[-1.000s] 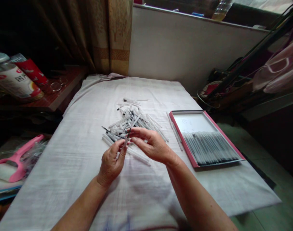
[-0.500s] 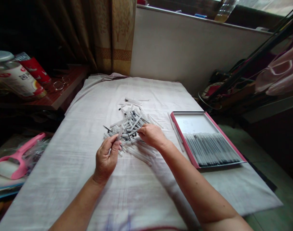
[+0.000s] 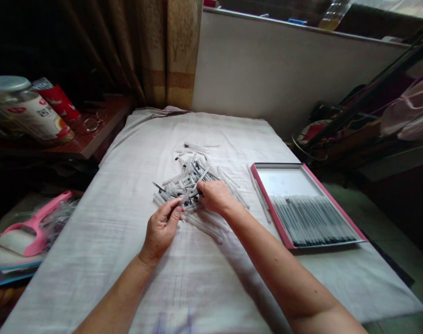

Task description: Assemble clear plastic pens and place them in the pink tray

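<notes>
A loose pile of translucent pen barrels and thin black pen parts [image 3: 189, 178] lies on the white cloth. My left hand [image 3: 162, 228], at the near left of the pile, pinches a translucent pen barrel [image 3: 184, 198] between thumb and fingers, its tip pointing up and right. On the right side of the pile, my right hand [image 3: 215, 195] is closed with its fingertips down among the parts; what it grips is hidden. Several barrels [image 3: 205, 228] lie below the two hands. To the right, a pink-edged box [image 3: 336, 204] holds a row of clear pens [image 3: 310, 220] with dark ends.
Long clear pieces [image 3: 262, 197] lie along the box's left side. At left, a wooden table [image 3: 93, 139] bears a large jar [image 3: 41, 116], a red container [image 3: 61, 103] and glasses [image 3: 91, 124]. A pink-handled tool [image 3: 37, 225] sits below. A wall [image 3: 260, 69] rises behind the cloth.
The view has shifted slightly, so the scene sits a little further right. My right hand has drawn slightly closer to my left hand, which keeps its hold on the pen barrel.
</notes>
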`<state>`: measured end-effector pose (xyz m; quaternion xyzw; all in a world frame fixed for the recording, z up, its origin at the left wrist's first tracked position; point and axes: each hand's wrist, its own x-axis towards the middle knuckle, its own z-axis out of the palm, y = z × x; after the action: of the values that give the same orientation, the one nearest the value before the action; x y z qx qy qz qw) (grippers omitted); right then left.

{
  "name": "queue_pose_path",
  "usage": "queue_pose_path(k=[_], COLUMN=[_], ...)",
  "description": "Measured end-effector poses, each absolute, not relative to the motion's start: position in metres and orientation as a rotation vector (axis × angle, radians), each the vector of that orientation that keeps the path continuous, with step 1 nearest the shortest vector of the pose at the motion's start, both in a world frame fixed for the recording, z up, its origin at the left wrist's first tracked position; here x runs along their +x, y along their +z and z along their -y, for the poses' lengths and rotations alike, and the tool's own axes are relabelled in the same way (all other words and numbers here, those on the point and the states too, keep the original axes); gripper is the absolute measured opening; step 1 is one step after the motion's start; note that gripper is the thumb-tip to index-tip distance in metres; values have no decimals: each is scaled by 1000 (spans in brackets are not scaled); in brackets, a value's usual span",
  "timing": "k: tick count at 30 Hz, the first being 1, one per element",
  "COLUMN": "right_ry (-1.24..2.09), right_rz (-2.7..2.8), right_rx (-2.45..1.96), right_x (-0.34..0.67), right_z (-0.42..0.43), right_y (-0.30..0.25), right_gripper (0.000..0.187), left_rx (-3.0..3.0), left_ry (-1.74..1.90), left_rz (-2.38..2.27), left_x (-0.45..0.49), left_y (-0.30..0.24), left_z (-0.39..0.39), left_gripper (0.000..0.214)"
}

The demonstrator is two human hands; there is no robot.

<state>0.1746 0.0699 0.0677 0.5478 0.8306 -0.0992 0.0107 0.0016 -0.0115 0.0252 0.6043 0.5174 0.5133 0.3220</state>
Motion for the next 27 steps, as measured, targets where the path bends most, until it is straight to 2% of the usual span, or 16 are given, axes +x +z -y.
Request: queue_pose_path(k=[3, 5, 8, 11, 16, 24, 27], right_ry=[-803, -1471, -2437, -2835, -2965, -2752, -2565], right_rz=[-2721, -2722, -2428, -2229, -2197, -2404, -2566], right_rx=[1969, 2107, 2080, 2000, 1953, 1999, 2030], right_x=[185, 192, 199, 199, 196, 198, 198], right_z=[-64, -55, -37, -22, -15, -15, -13], right_y=[58, 50, 44, 45, 46, 41, 43], right_gripper=[28, 29, 24, 25, 24, 22, 20], left_rx=[1794, 1906, 2010, 2071, 2131, 2193, 2220], left_ry=[1338, 1328, 1298, 1266, 1270, 1265, 1251], left_rz=[-1400, -1411, -1395, -1384, -1354, -1328, -1337], left_x=[0, 0, 2, 3, 4, 4, 4], left_y=[24, 24, 24, 23, 21, 22, 21], left_z=[10, 10, 11, 11, 11, 13, 13], left_gripper=[25, 24, 24, 24, 24, 24, 24])
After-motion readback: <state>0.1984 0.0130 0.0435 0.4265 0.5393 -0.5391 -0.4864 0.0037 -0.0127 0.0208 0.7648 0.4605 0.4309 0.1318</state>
